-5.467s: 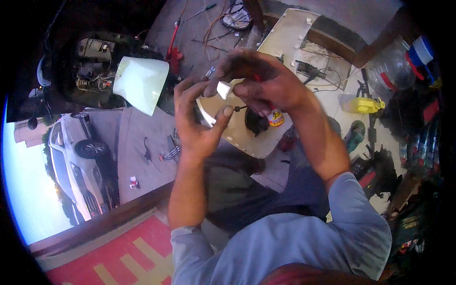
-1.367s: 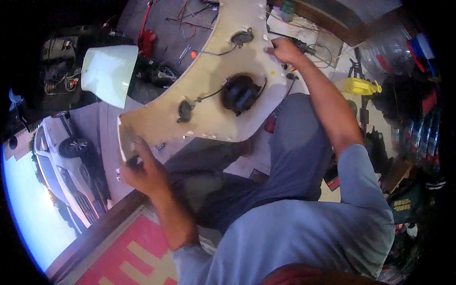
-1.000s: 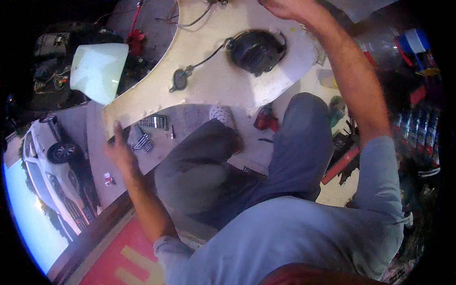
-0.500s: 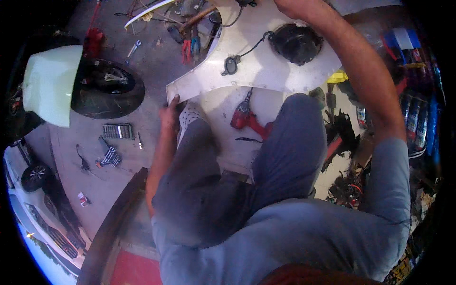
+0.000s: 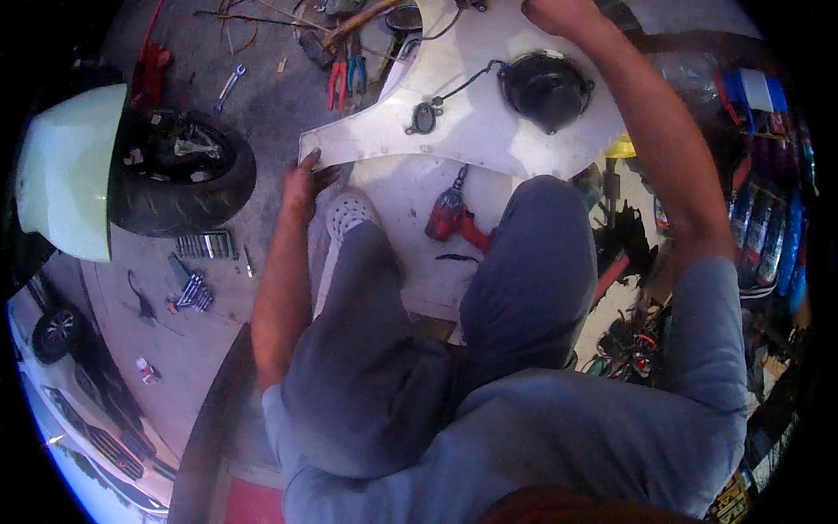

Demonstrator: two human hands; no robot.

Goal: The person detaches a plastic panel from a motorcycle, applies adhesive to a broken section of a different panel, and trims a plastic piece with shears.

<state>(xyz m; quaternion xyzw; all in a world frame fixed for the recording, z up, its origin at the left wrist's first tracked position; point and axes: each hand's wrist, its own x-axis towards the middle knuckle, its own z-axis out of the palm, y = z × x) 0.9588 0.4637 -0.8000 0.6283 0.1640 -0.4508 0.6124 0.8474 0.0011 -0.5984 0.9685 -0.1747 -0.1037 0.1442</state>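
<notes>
A large white curved panel (image 5: 476,127) is held above my knees. On it sit a round black speaker-like part (image 5: 546,92) and a smaller black piece (image 5: 424,118) with a cable. My left hand (image 5: 302,188) is at the panel's near left corner, thumb on its face and fingers under the edge. At the top, my right hand (image 5: 559,16) has its fingers curled at the panel's far right side; the frame edge cuts part of it off. Below the panel, between my legs, lies a red and black power drill (image 5: 449,217).
To the left are a black tyre (image 5: 188,201), a pale green panel (image 5: 70,175), a wrench (image 5: 230,87) and a socket set (image 5: 206,244). Pliers (image 5: 338,80) lie beyond the panel. Cables and parts (image 5: 624,349) clutter the right side. A parked car (image 5: 105,428) stands far left.
My view has shifted slightly. My left forearm has moved a little to the left, and more of the left hand's fingers show below the panel. My right hand remains at the panel's far side.
</notes>
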